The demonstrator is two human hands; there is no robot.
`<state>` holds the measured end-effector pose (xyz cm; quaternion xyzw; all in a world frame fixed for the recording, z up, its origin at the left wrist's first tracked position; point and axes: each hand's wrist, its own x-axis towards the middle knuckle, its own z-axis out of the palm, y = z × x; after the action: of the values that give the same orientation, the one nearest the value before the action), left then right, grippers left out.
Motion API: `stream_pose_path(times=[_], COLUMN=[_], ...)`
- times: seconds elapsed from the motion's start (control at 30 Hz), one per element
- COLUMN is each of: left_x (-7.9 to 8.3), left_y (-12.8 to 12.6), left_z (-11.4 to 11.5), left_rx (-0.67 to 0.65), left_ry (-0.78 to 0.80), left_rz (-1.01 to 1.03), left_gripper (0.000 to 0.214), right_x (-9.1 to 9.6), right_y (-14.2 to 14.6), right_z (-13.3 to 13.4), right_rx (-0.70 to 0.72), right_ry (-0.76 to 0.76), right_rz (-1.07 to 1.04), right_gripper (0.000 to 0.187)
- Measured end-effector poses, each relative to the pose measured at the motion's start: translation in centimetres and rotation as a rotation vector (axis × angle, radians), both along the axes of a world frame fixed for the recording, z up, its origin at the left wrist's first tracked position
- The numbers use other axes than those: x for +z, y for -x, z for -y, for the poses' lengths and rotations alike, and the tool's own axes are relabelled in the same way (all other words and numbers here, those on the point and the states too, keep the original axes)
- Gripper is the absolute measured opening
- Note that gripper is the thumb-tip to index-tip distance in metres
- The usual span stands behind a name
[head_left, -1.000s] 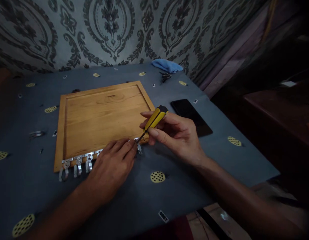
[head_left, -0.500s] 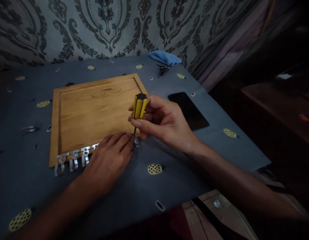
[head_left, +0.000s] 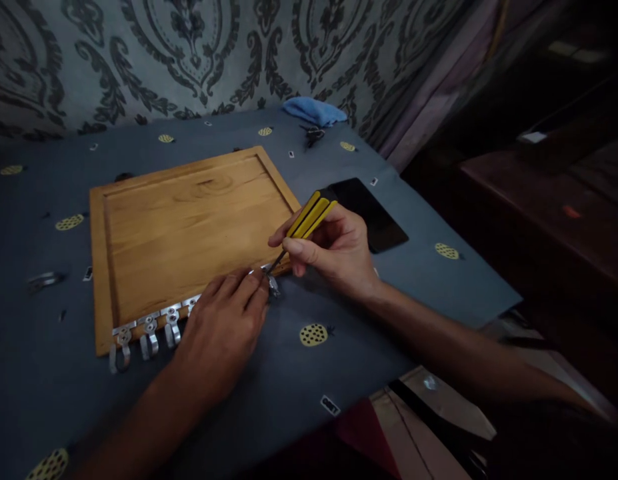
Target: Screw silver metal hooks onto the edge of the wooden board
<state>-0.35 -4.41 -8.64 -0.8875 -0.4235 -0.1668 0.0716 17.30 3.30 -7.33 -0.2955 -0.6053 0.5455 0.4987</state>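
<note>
My right hand grips a small screwdriver with a yellow and black handle. The screwdriver leans to the right, its tip at the right end of a metal hook rail. This rail lies along the near edge of a framed wooden board, with several silver hooks hanging past the edge. My left hand lies over the middle of the rail, fingers stretched out and resting on it and the board's edge; its thumb is hidden. Just beyond these fingertips sits the end hook; any screw there is too small to make out.
A dark phone or tablet lies right of the board. At the back are a blue cloth and a small dark object. A loose metal hook lies at left on the patterned tablecloth.
The screwdriver has gone from nearly upright to tilted right, as my right hand shifted slightly right and down. My left hand stays on the rail. The whole view has turned a little.
</note>
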Motion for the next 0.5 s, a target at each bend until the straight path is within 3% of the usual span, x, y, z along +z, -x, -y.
stream_pose_path(times=[0.37, 0.5], left_x=[-0.02, 0.08], left_y=[0.0, -0.02], left_z=[0.07, 0.08], left_rx=[0.002, 0.002], left_ry=[0.012, -0.004], left_rz=[0.021, 0.012], left_gripper=[0.033, 0.034], right_x=[-0.01, -0.14], right_y=[-0.57, -0.61], right_z=[0.34, 0.5], right_rx=[0.09, 0.06], right_ry=[0.028, 0.001], right_rz=[-0.038, -0.054], right_gripper=[0.027, 0.029])
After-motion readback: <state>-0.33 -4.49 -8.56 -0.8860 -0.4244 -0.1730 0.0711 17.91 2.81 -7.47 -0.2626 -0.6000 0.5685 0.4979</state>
